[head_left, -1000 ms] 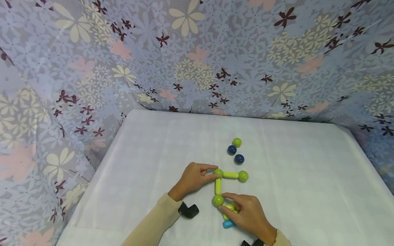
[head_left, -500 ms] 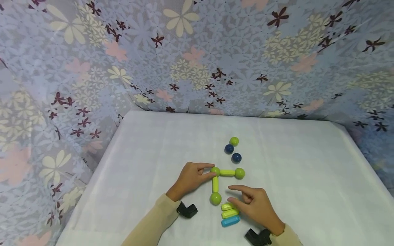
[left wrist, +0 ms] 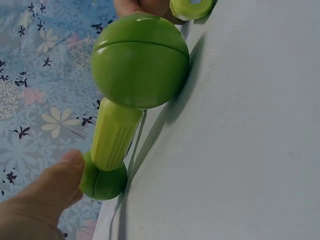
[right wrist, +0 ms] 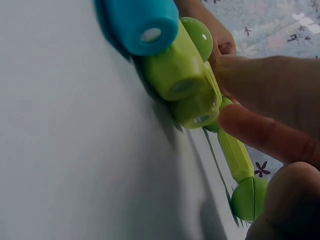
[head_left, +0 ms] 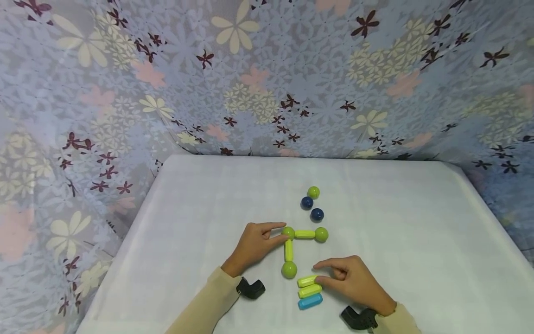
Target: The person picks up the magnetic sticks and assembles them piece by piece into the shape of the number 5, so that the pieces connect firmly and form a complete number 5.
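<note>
An L-shaped piece of green balls and lime rods lies on the table in the head view. My left hand [head_left: 252, 243] pinches its corner ball [head_left: 288, 230] between thumb and finger. One rod [head_left: 305, 234] runs right to an end ball [head_left: 321, 234]; another rod [head_left: 289, 251] runs down to the lower ball [head_left: 289, 269]. My right hand [head_left: 354, 280] hovers by two loose lime rods [head_left: 310, 291] and a blue rod [head_left: 310, 301]. Its thumb tip is at the upper lime rod [head_left: 307, 280]; thumb and index finger stand apart. Whether they touch I cannot tell.
Beyond the L-shaped piece lie two dark blue balls [head_left: 317, 214] and a loose green ball [head_left: 313, 192]. White cloth covers the table [head_left: 200, 199]. A flowered curtain [head_left: 267, 79] hangs behind its far edge. Each wrist wears a black camera [head_left: 251, 288].
My right hand has let go of the lower ball and drawn back right, to the loose rods. The left hand keeps its hold on the corner ball. The head view has shifted slightly.
</note>
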A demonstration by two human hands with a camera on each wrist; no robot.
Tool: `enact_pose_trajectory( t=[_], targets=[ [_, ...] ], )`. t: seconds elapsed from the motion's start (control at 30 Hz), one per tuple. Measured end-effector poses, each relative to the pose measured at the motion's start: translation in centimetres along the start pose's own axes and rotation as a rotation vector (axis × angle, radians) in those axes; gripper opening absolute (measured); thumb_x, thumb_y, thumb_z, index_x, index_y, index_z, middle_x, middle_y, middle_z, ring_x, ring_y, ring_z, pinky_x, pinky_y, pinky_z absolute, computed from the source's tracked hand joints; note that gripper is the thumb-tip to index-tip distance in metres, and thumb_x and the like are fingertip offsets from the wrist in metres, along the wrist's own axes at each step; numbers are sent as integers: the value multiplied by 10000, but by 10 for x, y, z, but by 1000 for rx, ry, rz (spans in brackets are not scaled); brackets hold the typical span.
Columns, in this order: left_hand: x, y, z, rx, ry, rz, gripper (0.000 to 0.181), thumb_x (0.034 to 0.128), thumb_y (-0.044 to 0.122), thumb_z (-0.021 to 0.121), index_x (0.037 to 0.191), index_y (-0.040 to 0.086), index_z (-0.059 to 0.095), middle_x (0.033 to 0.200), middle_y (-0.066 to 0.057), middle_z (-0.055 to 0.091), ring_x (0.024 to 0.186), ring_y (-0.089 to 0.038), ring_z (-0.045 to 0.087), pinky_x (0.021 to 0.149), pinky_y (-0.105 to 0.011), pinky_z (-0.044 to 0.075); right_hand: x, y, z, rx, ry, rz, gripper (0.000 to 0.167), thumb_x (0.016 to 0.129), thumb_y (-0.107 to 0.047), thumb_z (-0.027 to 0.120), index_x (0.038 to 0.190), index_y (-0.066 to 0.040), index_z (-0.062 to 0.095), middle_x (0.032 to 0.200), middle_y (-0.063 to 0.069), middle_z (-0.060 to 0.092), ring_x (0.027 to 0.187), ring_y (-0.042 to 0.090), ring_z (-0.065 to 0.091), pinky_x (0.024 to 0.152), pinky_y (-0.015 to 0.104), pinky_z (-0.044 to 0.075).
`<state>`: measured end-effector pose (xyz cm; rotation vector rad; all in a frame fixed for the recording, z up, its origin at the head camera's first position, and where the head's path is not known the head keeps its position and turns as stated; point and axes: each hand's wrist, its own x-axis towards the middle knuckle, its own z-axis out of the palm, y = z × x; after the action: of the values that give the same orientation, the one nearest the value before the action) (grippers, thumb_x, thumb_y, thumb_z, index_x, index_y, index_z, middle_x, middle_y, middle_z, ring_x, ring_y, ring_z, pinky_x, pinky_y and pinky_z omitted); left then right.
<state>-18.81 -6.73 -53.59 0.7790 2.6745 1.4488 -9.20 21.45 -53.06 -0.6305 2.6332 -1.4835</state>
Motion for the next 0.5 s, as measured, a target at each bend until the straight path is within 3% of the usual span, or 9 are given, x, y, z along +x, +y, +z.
enact_pose_trajectory(
  t=[0.13,0.2,0.33,0.5],
  targets=[
    [-19,-1,-7,-35,56,-4,384,908,448,772,1202,201,780,524,140,275,513,-16,216,494,-215,261,1,-1,5,-7,-25,-9,206,888,-322,817,1068,-223,799,578,-196,306,500,-61,284,482,164,308],
    [-31,0,-9,-77,50,-29,357,900,447,780,1174,219,792,510,143,264,498,-14,197,484,-216,254,0,-2,7,-25,-36,-2,203,893,-341,810,1065,-234,801,573,-203,312,497,-62,294,482,162,307],
    [-49,7,-8,-171,-37,-54,341,869,450,809,1141,245,802,482,140,290,462,-5,208,454,-209,256,-3,-3,8,-79,-40,6,199,890,-374,809,1041,-244,810,557,-230,327,488,-63,313,473,163,304],
    [-56,14,-6,-199,-126,-18,355,838,441,832,1154,284,794,497,146,300,464,-9,229,446,-200,266,-1,-5,3,-112,-41,7,193,883,-382,813,1023,-248,813,552,-231,335,489,-61,316,473,166,310]
  ],
)
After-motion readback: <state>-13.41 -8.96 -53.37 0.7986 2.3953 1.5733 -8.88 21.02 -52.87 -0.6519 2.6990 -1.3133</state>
